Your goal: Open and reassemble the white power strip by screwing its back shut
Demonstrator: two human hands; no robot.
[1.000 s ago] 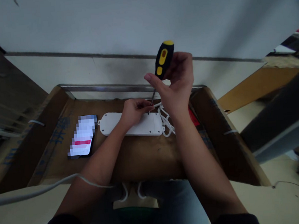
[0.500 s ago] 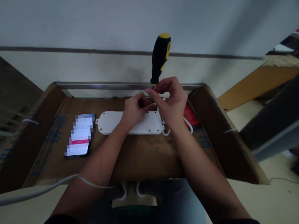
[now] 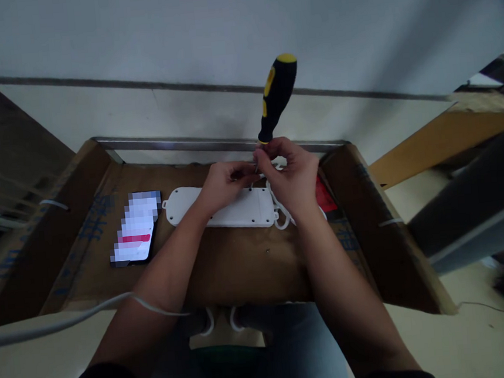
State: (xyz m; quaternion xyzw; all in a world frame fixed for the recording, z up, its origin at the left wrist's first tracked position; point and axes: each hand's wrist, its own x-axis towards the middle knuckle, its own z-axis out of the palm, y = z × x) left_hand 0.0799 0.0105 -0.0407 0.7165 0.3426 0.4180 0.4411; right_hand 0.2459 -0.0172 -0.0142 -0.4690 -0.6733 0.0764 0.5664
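A screwdriver (image 3: 277,98) with a black and yellow handle leans to the right, its handle up. My right hand (image 3: 292,171) pinches its shaft just below the handle. Lower on the shaft, the fingers of my left hand (image 3: 229,179) are closed around it, above the white power strip (image 3: 241,216). The strip lies flat with dark screw holes on the side facing up, and my left hand and forearm cover part of it. Its white cord (image 3: 282,223) loops at the right end, partly behind my right hand. The screwdriver's tip is hard to make out.
Everything rests in a shallow cardboard tray (image 3: 250,271) with raised side flaps. A phone (image 3: 136,228) with a lit, blurred screen lies at the left. Something red (image 3: 325,194) is at the right. A white cable (image 3: 82,317) crosses my left forearm. A wall (image 3: 210,110) stands behind.
The screwdriver's handle has turned, its yellow patches going from the right side to the left, and it leans further right. My left hand has shifted slightly left.
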